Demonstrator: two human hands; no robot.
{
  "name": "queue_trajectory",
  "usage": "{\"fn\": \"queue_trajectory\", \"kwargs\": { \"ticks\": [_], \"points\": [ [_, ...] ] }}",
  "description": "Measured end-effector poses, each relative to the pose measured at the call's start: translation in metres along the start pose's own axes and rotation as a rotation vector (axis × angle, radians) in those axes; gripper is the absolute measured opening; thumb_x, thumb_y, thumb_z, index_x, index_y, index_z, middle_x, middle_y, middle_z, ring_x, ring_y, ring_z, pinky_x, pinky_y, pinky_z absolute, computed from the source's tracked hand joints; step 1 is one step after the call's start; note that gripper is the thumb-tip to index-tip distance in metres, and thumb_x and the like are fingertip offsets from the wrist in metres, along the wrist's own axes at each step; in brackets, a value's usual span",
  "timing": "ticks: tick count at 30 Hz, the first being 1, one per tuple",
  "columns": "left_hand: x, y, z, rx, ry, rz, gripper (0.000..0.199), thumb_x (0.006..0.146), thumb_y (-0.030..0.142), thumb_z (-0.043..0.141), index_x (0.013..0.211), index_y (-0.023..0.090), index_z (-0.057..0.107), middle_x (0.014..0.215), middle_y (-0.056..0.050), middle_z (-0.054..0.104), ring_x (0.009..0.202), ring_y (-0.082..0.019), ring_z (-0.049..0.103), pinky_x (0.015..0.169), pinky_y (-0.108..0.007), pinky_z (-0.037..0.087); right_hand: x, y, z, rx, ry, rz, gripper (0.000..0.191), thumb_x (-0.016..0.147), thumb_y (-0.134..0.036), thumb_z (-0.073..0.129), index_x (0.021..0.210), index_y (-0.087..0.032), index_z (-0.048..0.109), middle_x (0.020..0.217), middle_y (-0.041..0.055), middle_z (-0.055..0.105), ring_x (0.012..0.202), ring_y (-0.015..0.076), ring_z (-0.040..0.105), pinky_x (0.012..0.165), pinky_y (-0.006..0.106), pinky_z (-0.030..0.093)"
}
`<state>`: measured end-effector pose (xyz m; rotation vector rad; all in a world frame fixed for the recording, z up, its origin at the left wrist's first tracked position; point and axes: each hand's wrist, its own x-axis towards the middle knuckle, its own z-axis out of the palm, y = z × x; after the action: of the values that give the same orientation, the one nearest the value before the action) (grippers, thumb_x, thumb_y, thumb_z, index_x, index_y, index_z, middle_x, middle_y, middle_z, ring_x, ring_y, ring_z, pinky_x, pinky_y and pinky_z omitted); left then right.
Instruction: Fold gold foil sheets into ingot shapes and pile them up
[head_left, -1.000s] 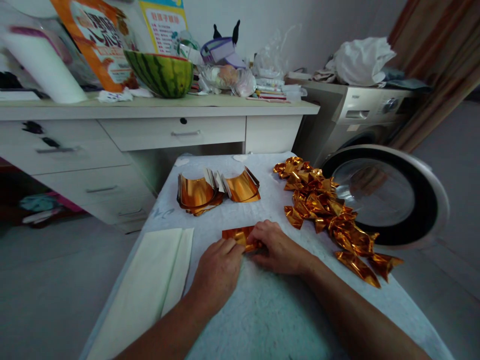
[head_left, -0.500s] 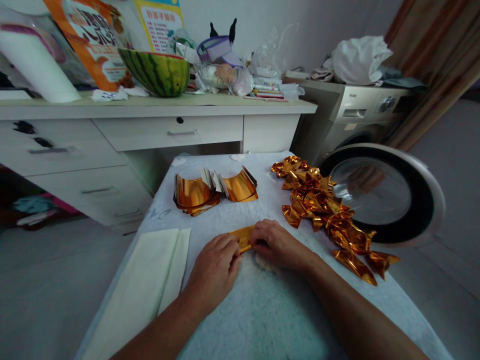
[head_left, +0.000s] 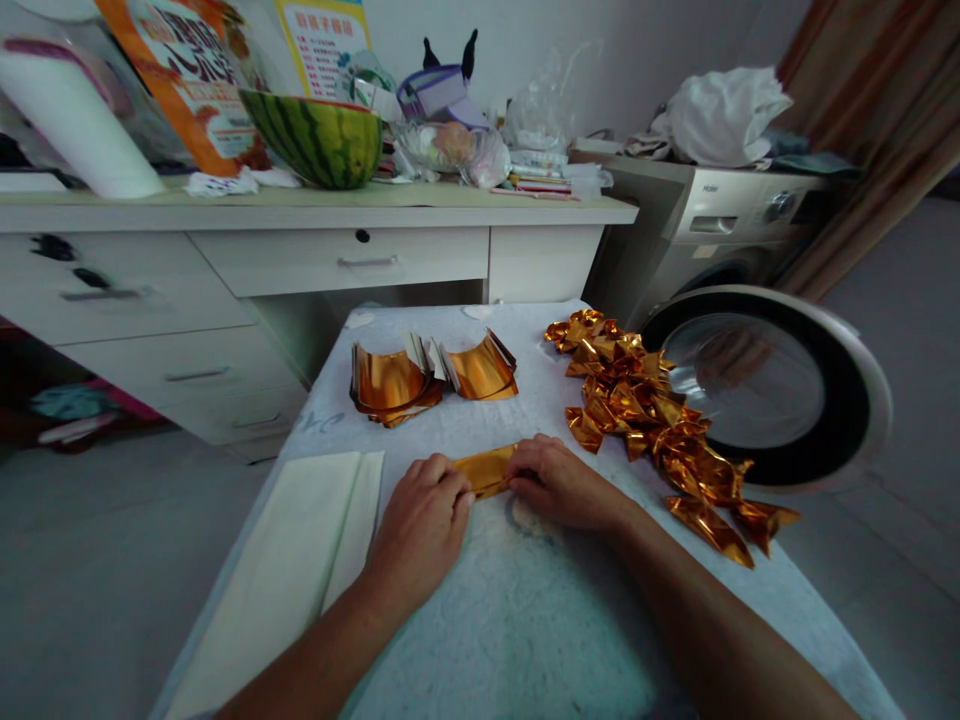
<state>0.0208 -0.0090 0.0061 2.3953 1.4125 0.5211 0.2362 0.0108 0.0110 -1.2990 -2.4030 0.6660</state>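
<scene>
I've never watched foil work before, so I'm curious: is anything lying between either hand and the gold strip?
Nothing visible is. The left hand and right hand are at opposite ends of the gold strip. The curved foil sheets lie beyond it, and the crumpled foil pieces off to the right.

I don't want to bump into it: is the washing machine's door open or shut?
Open: the round door stands swung out from the front of the washing machine.
</scene>
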Motion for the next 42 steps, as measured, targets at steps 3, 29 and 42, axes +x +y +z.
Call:
{"fn": "queue_trajectory", "kwargs": {
  "ticks": [3, 29, 42],
  "points": [
    [0.0000, -0.0012, -0.0002, 0.040, -0.007, -0.028, 0.024, 0.094, 0.021, 0.046, 0.084, 0.018, 0.067, 0.093, -0.007, 0.060, 0.091, -0.025, 0.054, 0.085, -0.044, 0.048, 0.0002, -0.0006, 0.0005, 0.008, 0.004, 0.023, 0.012, 0.089, -0.014, 0.057, 0.081, -0.018, 0.065, 0.083, 0.0016, 0.065, 0.082, 0.0157, 0.054, 0.081, 0.030, 0.035],
    [-0.0009, -0.0043, 0.0049, 0.190, 0.007, -0.048, 0.027, 0.095, 0.021, 0.042, 0.084, 0.017, 0.066, 0.090, -0.008, 0.058, 0.088, -0.025, 0.052, 0.083, -0.044, 0.046, 0.0024, -0.0052, -0.0018, -0.102, -0.015, 0.166, 0.013, 0.089, -0.020, 0.057, 0.078, -0.017, 0.065, 0.082, 0.0041, 0.065, 0.080, 0.0170, 0.051, 0.075, 0.031, 0.030],
    [-0.0006, -0.0029, 0.0048, 0.279, 0.017, -0.060, 0.025, 0.094, 0.024, 0.046, 0.081, 0.017, 0.066, 0.086, -0.008, 0.058, 0.086, -0.026, 0.052, 0.081, -0.043, 0.046, 0.0034, -0.0059, -0.0020, -0.154, -0.035, 0.244, 0.017, 0.090, -0.026, 0.060, 0.077, -0.017, 0.065, 0.083, 0.0054, 0.067, 0.083, 0.0187, 0.052, 0.074, 0.032, 0.029]
  ]
}}
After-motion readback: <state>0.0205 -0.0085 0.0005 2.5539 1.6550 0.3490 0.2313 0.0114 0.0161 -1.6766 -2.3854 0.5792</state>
